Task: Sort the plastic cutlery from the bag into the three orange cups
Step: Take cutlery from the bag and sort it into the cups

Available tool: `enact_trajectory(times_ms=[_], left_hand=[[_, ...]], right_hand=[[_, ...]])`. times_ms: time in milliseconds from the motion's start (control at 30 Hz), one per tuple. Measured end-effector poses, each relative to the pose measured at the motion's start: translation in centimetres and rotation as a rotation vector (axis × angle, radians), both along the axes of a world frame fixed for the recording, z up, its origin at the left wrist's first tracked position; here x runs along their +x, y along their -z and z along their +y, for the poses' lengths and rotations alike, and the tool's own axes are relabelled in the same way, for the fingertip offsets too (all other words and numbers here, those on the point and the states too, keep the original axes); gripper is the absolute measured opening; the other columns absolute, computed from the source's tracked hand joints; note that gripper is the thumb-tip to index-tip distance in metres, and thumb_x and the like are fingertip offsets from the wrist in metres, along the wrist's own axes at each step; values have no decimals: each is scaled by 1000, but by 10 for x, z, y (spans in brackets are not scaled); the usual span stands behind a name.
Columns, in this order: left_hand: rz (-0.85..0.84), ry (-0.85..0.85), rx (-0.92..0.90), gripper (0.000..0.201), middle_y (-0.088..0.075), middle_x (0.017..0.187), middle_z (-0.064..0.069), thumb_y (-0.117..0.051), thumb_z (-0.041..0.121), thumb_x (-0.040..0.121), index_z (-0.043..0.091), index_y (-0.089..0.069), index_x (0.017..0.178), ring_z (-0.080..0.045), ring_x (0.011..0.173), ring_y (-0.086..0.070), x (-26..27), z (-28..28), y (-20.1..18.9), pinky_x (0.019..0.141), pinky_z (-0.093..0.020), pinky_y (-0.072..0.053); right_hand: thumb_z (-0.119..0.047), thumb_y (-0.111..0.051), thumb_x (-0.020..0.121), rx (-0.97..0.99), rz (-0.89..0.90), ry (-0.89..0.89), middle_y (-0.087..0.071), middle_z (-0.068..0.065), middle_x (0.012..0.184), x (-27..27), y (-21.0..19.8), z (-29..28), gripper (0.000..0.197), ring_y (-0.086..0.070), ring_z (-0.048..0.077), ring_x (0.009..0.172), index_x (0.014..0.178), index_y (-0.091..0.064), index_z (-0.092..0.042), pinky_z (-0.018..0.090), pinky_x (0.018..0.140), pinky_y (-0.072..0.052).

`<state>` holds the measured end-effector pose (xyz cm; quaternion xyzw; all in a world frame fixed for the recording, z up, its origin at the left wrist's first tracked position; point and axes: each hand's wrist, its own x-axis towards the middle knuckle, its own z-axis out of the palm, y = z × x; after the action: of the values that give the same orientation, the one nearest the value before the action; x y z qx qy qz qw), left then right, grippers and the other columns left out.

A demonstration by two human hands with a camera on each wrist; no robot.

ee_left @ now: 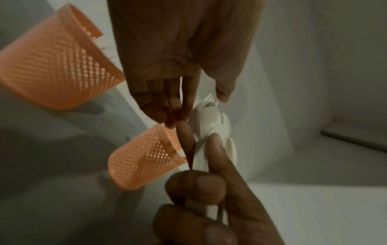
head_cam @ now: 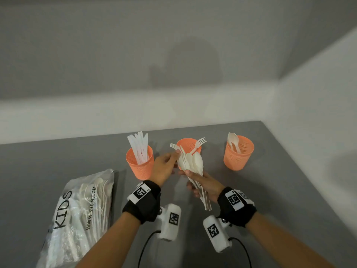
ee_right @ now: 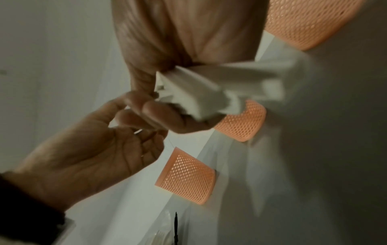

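Note:
Three orange mesh cups stand in a row on the grey table: the left cup holds knives, the middle cup forks, the right cup spoons. In front of the middle cup my right hand grips a bundle of white spoons and forks by the handles, heads up. My left hand reaches in from the left and pinches a fork at the top of that bundle. In the left wrist view, fork tines show between the thumb and fingers. The bundle's handles fill the right wrist view.
The clear plastic bag with more white cutlery lies at the front left, printed with black letters. White walls close off the table at the back and on the right. Cables run from both wrist cameras toward the front edge.

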<state>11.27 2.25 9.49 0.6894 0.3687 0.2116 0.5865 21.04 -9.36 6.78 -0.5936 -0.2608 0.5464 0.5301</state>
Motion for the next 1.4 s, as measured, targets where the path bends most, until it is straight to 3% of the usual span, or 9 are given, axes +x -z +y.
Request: enact_trajectory(times_ms=[100,200,467,567,733,833,1000,1100,1400], left_hand=[[2,15,-230,34,-69,99,-18,-47,32,94,5,-67,93,-29,87,-67,0,-4,-4,84,-40,-54],[40,58,-176,37,-70,101,-16,-45,33,95,3,-67,101,-30,95,-65,0,0,-8,88,-39,-51],[-491,-359,-25,22,-47,61,1,-38,25,99,22,-58,92,-9,53,-56,3,29,-56,58,-19,-51],[-325,-305,47,11,-39,60,3,-48,26,95,18,-55,93,-5,42,-37,7,23,-57,41,-14,-36],[-33,-29,98,12,-53,49,14,-64,22,85,17,-62,74,3,40,-47,10,-19,-25,51,-19,-33],[28,-67,91,16,-62,67,-3,-69,24,81,11,-62,75,-14,58,-52,18,-33,-7,54,-24,-37],[-3,-130,-20,20,-70,94,-22,-60,11,86,-4,-66,99,-29,65,-64,25,-40,2,44,-12,-38],[-78,-177,-81,15,-66,83,-14,-50,7,91,3,-63,93,-1,45,-57,28,-45,2,39,-10,-38],[-183,-142,-353,28,-43,49,1,-47,12,94,11,-50,67,-10,46,-36,48,-51,19,41,-18,-32]], right_hand=[[-37,-50,92,0,-30,-87,-55,-6,54,-4,3,-4,25,-41,9,52,109,-64,-26,16,46,-37],[-35,-51,92,-7,-36,-105,-53,-7,53,-4,5,-11,24,-41,6,44,111,-63,-24,16,44,-37],[-36,-63,85,-68,-127,-25,-45,-9,46,8,4,-23,49,-37,6,38,120,-59,-3,18,41,-33],[-26,-61,89,-35,-81,127,-43,-3,54,15,4,-22,42,-39,6,42,122,-57,-1,17,41,-36],[-16,-56,92,38,-119,175,-43,1,59,17,1,-14,18,-41,6,37,106,-60,-6,19,39,-38],[-20,-54,93,48,-156,168,-44,3,60,13,-1,-13,16,-44,6,38,82,-53,-9,19,39,-39],[-31,-45,97,56,-31,181,-47,2,63,16,4,-18,22,-44,9,45,90,-53,-11,21,46,-41],[-30,-44,97,34,47,214,-50,3,65,21,5,-24,23,-47,10,47,92,-55,-10,21,45,-43],[-23,-46,97,25,-105,292,-54,6,64,35,1,-37,20,-56,15,53,85,-54,-10,22,51,-52]])
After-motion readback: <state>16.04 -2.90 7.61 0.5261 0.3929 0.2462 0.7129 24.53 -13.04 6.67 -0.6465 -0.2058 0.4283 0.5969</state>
